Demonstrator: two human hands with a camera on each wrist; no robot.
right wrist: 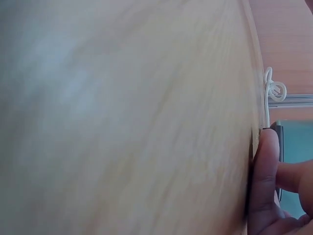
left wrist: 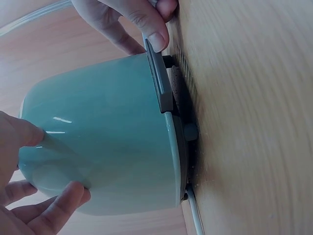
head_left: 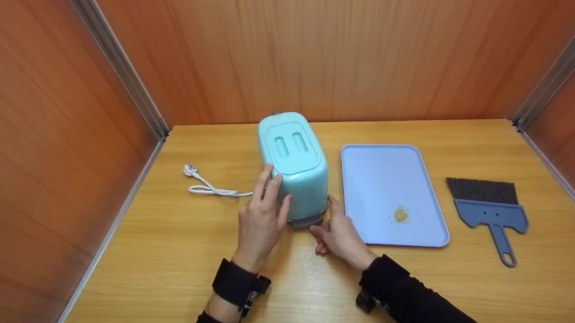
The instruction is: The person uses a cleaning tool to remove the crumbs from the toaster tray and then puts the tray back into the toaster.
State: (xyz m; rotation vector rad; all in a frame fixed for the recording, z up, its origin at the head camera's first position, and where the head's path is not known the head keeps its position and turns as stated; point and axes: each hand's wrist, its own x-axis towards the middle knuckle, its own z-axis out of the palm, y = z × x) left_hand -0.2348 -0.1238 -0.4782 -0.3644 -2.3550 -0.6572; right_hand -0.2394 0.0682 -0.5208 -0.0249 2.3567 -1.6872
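A turquoise toaster (head_left: 295,152) stands on the table with a lid over its top. From the base of its near end juts a grey slotted crumb tray (head_left: 308,221). My right hand (head_left: 340,237) pinches this tray at its right corner; in the left wrist view, the thumb presses on the tray's edge (left wrist: 159,78). My left hand (head_left: 260,220) rests its extended fingertips on the toaster's near left side. In the right wrist view, the curled fingers (right wrist: 264,181) lie low by the tabletop, and the toaster (right wrist: 298,142) shows only in part.
Right of the toaster lies a lavender serving tray (head_left: 382,179) with a small heap of yellowish crumbs (head_left: 401,214). Farther right is a blue-grey hand brush (head_left: 493,214) with dark bristles. The white cord and plug (head_left: 191,170) lie at left. Wood-look panels (head_left: 320,52) enclose the table.
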